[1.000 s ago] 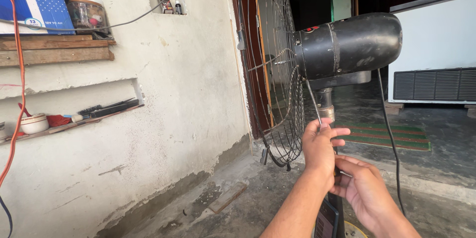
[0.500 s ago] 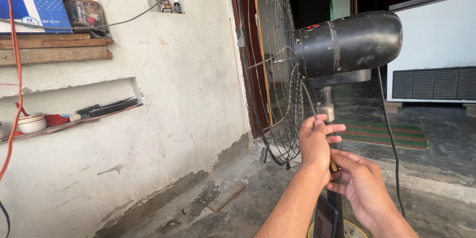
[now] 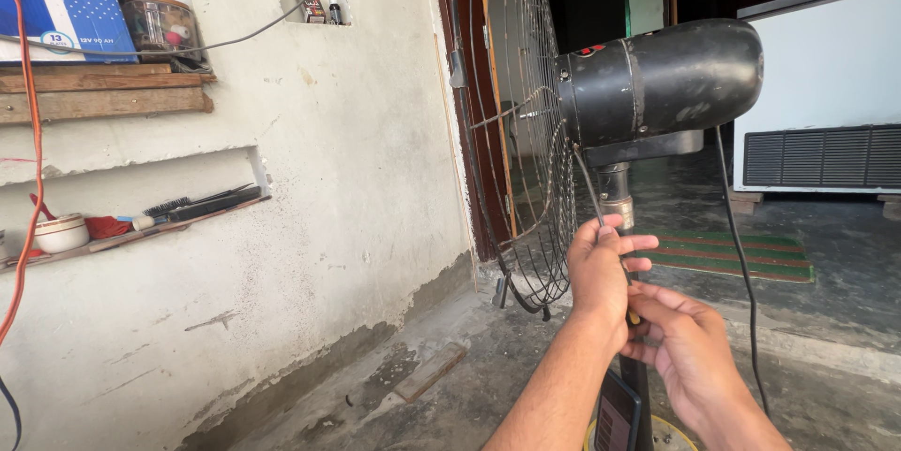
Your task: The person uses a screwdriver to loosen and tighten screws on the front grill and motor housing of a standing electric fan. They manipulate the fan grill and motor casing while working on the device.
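A pedestal fan stands in front of me, with a black motor housing (image 3: 657, 85) and a round wire grille (image 3: 521, 122) facing left. My left hand (image 3: 601, 273) is closed around the thin pole (image 3: 615, 193) just under the motor, pinching a thin cable that runs up to the housing. Just below it, my right hand (image 3: 685, 352) has its fingers curled at the pole; whether it grips anything is unclear. A dark control box (image 3: 618, 418) sits on the pole beneath my wrists.
A rough plaster wall is at the left, with a wooden shelf (image 3: 103, 94) carrying a blue box (image 3: 56, 0) and a niche holding brushes (image 3: 197, 205) and a bowl. An orange cable (image 3: 33, 132) hangs there. A white cabinet (image 3: 817, 94) and a striped mat (image 3: 741, 259) are at the right.
My left hand has slid slightly up the pole toward the motor, and my right hand has closed in beneath it. The fan has stayed in place.
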